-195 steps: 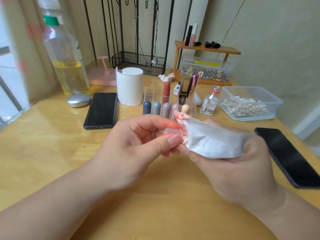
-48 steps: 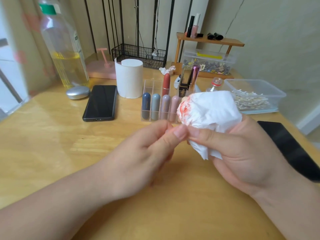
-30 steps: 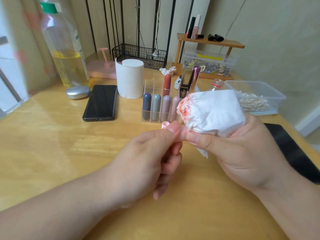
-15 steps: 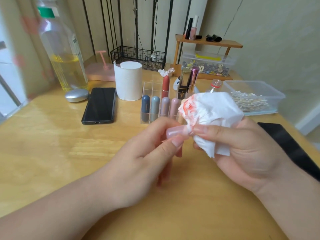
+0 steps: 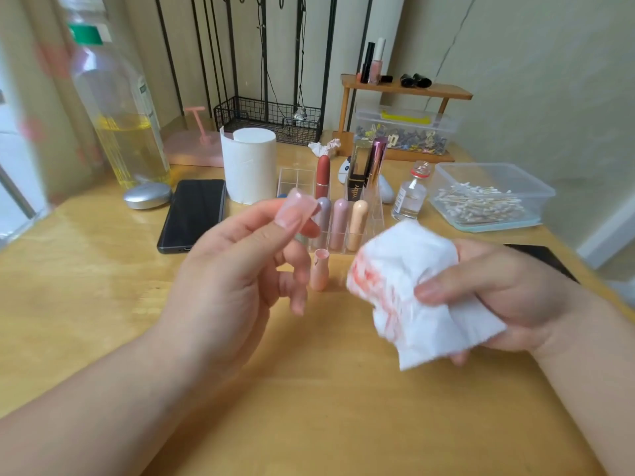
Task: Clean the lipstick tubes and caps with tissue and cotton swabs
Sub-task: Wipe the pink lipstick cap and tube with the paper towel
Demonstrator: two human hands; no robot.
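Observation:
My left hand (image 5: 237, 269) pinches a small pale pink lipstick cap (image 5: 298, 205) between thumb and forefinger, raised above the table. My right hand (image 5: 508, 297) grips a crumpled white tissue (image 5: 409, 290) smeared with red lipstick, apart from the cap. An uncapped peach-pink lipstick tube (image 5: 319, 274) stands upright on the wooden table between both hands. Behind it a clear acrylic organizer (image 5: 374, 214) holds several lipsticks, among them a red one (image 5: 323, 176) and a gold-and-magenta one (image 5: 374, 163).
A tissue roll (image 5: 248, 164), a black phone (image 5: 194, 214), a silver case (image 5: 147, 196) and an oil bottle (image 5: 120, 108) stand at the left back. A small glass bottle (image 5: 410, 197) and a tub of cotton swabs (image 5: 488, 197) sit right. Another phone (image 5: 546, 257) lies behind my right hand.
The hands have drawn apart: my left hand lifted the pink cap up and left, my right hand lowered the tissue to the right. The uncapped tube now shows between them.

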